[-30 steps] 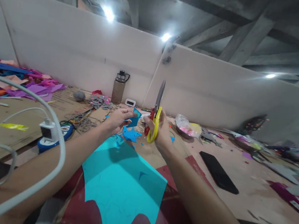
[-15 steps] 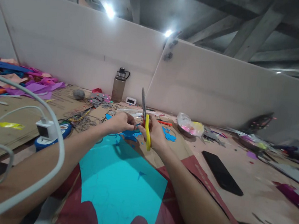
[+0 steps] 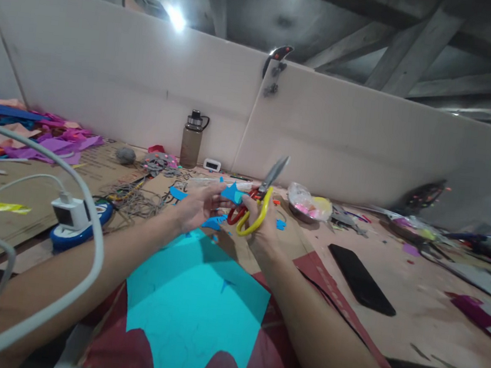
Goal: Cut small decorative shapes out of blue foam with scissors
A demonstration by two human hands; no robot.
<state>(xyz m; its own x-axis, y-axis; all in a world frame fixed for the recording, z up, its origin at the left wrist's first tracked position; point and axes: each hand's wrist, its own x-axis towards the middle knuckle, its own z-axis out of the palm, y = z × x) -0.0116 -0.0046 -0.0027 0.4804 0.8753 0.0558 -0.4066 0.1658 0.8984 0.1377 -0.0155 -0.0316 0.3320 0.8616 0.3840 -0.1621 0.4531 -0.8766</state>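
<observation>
Left fingers hold blue scrap | cable before forearm | phone right

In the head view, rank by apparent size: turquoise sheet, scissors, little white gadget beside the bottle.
1. Turquoise sheet
2. Scissors
3. White gadget
The sheet also lies nearest the camera, but the gaps are plain.

Head-worn view faces forward over the table, apparently tilted.

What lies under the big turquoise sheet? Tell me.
Red cardboard shows along the lower edge of the turquoise sheet, and brown cardboard shows beyond its upper right edge. Whatever lies beneath its middle is covered and cannot be seen.
</observation>
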